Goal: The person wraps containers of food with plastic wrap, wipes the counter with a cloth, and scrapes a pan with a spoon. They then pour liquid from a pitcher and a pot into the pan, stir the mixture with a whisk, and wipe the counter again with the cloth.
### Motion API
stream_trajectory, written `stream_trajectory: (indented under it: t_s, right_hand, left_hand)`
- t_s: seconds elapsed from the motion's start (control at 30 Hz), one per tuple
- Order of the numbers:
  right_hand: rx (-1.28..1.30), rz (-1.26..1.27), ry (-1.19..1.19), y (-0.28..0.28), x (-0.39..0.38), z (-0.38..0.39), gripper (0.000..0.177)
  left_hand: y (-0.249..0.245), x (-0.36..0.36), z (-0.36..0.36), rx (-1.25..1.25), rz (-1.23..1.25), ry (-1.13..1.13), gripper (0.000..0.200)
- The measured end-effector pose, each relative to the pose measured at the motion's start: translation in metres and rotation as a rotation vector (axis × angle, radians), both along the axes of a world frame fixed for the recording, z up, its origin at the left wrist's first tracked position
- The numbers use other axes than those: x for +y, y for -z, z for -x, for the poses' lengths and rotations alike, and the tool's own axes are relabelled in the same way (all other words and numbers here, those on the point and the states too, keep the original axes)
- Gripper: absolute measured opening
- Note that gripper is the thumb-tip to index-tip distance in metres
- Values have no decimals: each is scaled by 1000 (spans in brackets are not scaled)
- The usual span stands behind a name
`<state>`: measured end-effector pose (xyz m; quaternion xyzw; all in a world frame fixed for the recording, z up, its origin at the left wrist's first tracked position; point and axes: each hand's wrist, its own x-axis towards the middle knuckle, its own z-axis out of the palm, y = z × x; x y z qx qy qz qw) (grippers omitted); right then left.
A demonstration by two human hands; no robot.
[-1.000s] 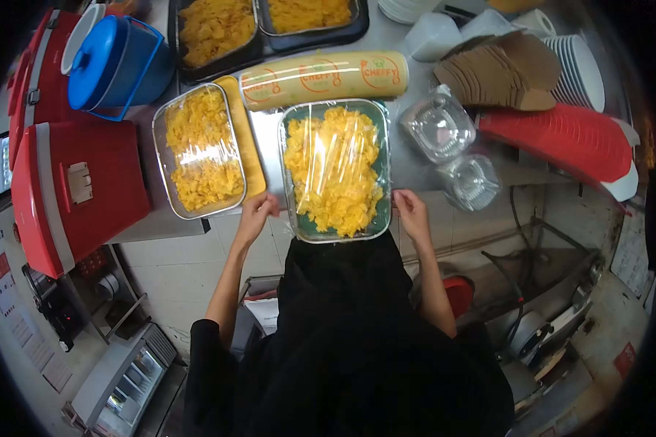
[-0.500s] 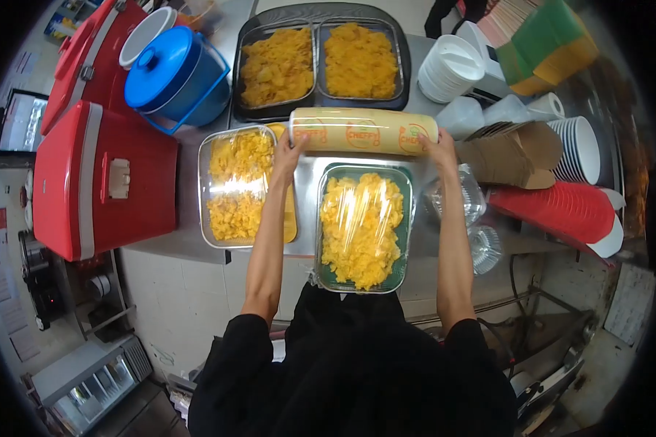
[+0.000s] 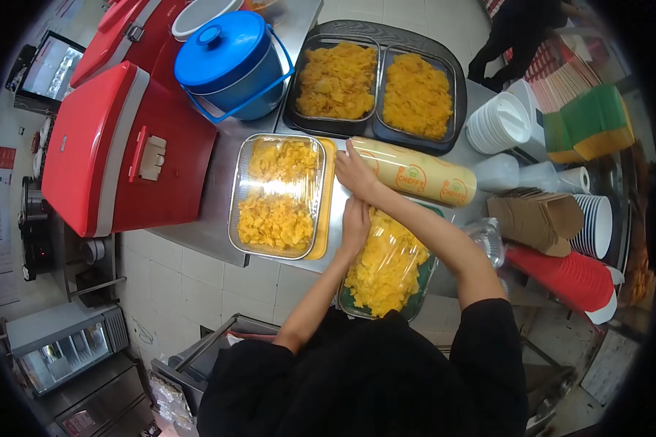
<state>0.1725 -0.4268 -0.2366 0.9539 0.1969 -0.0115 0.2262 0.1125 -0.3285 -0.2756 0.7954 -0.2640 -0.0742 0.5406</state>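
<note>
A roll of cling film (image 3: 415, 173) printed with orange logos lies slantwise behind a green-bottomed tray of yellow scrambled egg (image 3: 386, 266), which has shiny clear film over it. My right hand (image 3: 357, 171) reaches across to the roll's left end, its fingers closed at the film there. Just below it, my left hand (image 3: 354, 224) is closed by the tray's far left corner, apparently pinching the film; the film itself hardly shows between the hands. To the left is a film-covered foil tray of egg (image 3: 275, 229) on a yellow board (image 3: 326, 197).
Two more foil trays (image 3: 339, 80) (image 3: 415, 95) of yellow food sit in a black carrier behind. A blue lidded bucket (image 3: 229, 65) and red cooler (image 3: 124, 160) stand left. White tubs (image 3: 497, 120), brown boxes (image 3: 536, 218) and red cartons (image 3: 561, 273) crowd the right. A person (image 3: 517, 36) stands beyond.
My right hand has left the roll's right end and crossed to its left end. My left hand has come down to the tray's corner. The roll now lies slanted, and the view has turned.
</note>
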Motion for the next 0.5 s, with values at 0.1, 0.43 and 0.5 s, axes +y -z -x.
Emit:
stream_trajectory:
  t_s: [0.1, 0.43, 0.5]
  right_hand:
    - [-38, 31, 52, 9, 0, -11, 14]
    - [-484, -473, 53, -30, -24, -31, 8]
    - [-683, -515, 122, -67, -45, -32, 11]
  left_hand:
    - [4, 1, 1, -56, -21, 10, 14]
    - [9, 26, 20, 41, -52, -112, 20]
    - [4, 28, 22, 88, -20, -109, 20]
